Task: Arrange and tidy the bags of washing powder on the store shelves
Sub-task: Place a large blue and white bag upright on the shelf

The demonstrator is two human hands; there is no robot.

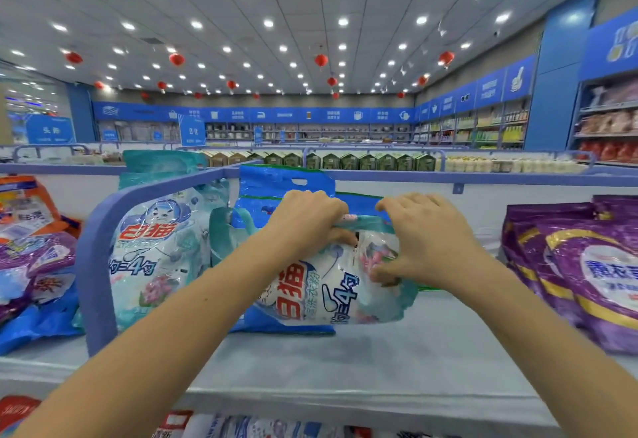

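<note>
A white and teal bag of washing powder (324,289) with red characters is turned sideways over the pale shelf top (345,361). My left hand (303,220) grips its upper edge, and my right hand (428,241) pinches its right side. Behind it stand blue bags (276,185) with cut-out handles. A matching white and teal bag (155,251) stands upright to the left, leaning on the blue rail divider (100,248).
Purple bags (580,272) fill the shelf's right end. Left of the divider lie mixed purple, blue and orange bags (31,258). A blue rail (483,178) runs along the shelf's back. Red and white packs (179,424) show on the level below.
</note>
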